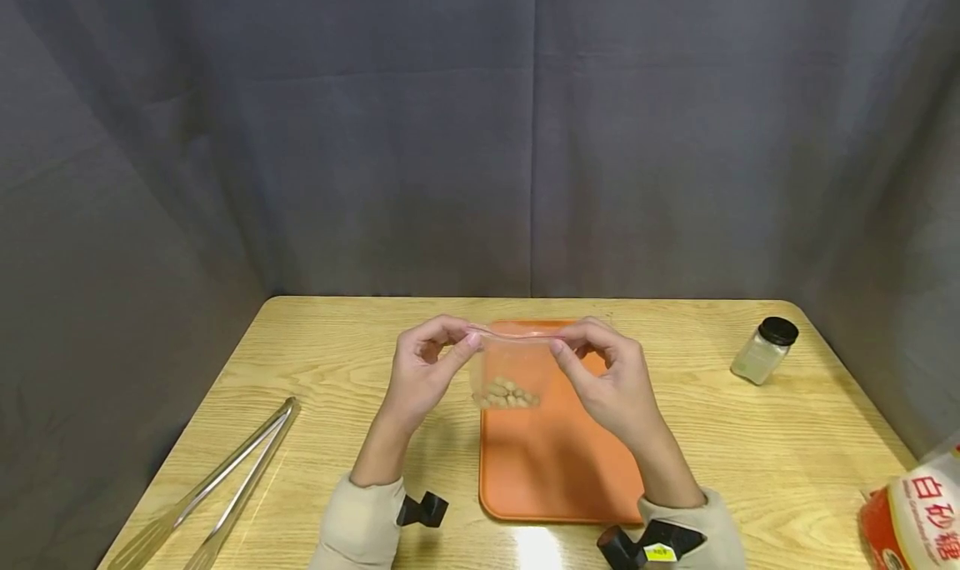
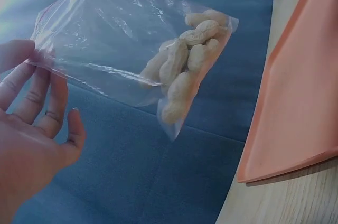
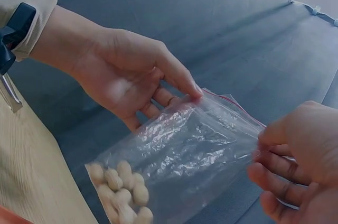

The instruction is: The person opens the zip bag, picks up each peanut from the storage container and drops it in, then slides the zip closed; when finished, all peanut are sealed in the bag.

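A clear zip-lock bag (image 1: 517,357) with a red seal line hangs upright above the tray, its mouth at the top. Several unshelled peanuts (image 2: 185,60) lie gathered in its bottom. My left hand (image 1: 427,366) pinches one top corner between thumb and fingers. At the opposite top corner, my right hand (image 1: 611,378) pinches the bag the same way. The right wrist view shows the red seal line running between both hands; whether the mouth is sealed, I cannot tell.
Below the bag lies an orange tray (image 1: 558,470) on the wooden table (image 1: 352,370). Metal tongs (image 1: 240,478) rest at the left. Toward the right back stands a black-lidded jar (image 1: 763,352). A bag of white sugar (image 1: 918,512) is at the right front edge.
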Available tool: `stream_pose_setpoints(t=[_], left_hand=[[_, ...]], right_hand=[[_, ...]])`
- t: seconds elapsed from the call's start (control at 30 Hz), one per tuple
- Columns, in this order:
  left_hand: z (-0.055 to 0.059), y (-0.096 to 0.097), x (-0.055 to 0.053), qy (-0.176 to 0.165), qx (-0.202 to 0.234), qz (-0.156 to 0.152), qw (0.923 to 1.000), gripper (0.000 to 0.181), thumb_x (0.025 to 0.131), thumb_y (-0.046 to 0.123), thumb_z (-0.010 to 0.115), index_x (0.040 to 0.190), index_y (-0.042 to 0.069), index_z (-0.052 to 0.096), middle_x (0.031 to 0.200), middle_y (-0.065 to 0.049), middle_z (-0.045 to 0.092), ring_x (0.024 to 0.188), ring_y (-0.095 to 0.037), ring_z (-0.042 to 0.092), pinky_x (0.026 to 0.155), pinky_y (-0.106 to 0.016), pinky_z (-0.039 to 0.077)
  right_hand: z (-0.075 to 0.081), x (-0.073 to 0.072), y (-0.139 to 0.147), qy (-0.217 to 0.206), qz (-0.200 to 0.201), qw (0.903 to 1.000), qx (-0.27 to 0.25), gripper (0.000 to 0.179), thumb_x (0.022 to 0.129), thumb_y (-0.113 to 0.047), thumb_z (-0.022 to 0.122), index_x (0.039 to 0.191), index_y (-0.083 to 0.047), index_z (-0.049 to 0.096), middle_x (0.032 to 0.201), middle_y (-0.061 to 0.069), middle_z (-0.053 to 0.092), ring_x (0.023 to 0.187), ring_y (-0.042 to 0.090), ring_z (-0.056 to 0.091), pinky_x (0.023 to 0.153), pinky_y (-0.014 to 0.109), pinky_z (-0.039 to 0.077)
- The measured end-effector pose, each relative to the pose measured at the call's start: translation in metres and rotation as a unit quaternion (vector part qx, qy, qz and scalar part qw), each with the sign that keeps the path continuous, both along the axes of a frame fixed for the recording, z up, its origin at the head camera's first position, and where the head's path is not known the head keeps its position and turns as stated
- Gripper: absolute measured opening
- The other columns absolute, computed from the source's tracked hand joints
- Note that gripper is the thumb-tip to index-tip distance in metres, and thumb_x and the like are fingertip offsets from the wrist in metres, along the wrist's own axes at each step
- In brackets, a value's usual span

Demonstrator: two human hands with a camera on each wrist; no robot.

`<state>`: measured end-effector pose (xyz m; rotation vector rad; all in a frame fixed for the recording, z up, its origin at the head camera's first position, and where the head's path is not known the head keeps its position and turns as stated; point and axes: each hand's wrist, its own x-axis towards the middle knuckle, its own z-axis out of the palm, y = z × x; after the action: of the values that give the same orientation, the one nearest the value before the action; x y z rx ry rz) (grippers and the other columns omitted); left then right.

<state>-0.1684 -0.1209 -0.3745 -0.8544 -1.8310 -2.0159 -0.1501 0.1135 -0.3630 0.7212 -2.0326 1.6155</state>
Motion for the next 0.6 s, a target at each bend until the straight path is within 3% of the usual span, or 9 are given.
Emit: stream_pose_setpoints(t=[0.23,0.37,0.47,0.6], left_hand=[[0.002,0.007,0.002,0.001,0.009,0.012,0.9999,0.008,0.089,-0.007,0.065,0.091,-0.014,0.067,0.089,-0.015,0.072,0.084,-0.015,0.064,0.081,-0.03,0.051],[0.005,0.009,0.005,0.003,0.009,0.004,0.9999,0.008,0.089,-0.006,0.066,0.091,-0.013,0.068,0.088,-0.006,0.072,0.084,-0.015,0.065,0.081,-0.03,0.051],[0.007,0.011,0.007,0.011,-0.002,-0.011,0.9999,0.006,0.089,-0.007,0.065,0.091,-0.012,0.069,0.086,0.001,0.071,0.084,-0.016,0.065,0.082,-0.031,0.051],[0.008,0.013,0.009,0.019,-0.015,-0.022,0.9995,0.006,0.09,-0.007,0.065,0.091,-0.011,0.07,0.084,0.0,0.071,0.083,-0.016,0.064,0.084,-0.033,0.05]], right_hand=[[0.001,0.0,0.0,0.007,0.007,0.9998,-0.015,0.015,0.089,0.009,0.066,0.088,-0.005,0.07,0.077,0.004,0.061,0.076,0.015,0.054,0.071,0.025,0.046],[0.003,0.002,0.003,-0.013,0.007,0.9999,-0.003,0.013,0.088,0.006,0.07,0.094,-0.005,0.072,0.084,0.006,0.066,0.082,0.016,0.057,0.075,0.028,0.044],[0.009,0.003,0.003,-0.041,0.015,0.9986,0.029,0.024,0.084,-0.001,0.076,0.106,-0.012,0.073,0.099,0.003,0.07,0.096,0.016,0.06,0.084,0.035,0.042],[0.019,0.001,-0.006,-0.061,0.055,0.9952,0.054,0.034,0.083,-0.009,0.08,0.115,-0.018,0.072,0.105,-0.003,0.071,0.106,0.017,0.061,0.095,0.047,0.04]])
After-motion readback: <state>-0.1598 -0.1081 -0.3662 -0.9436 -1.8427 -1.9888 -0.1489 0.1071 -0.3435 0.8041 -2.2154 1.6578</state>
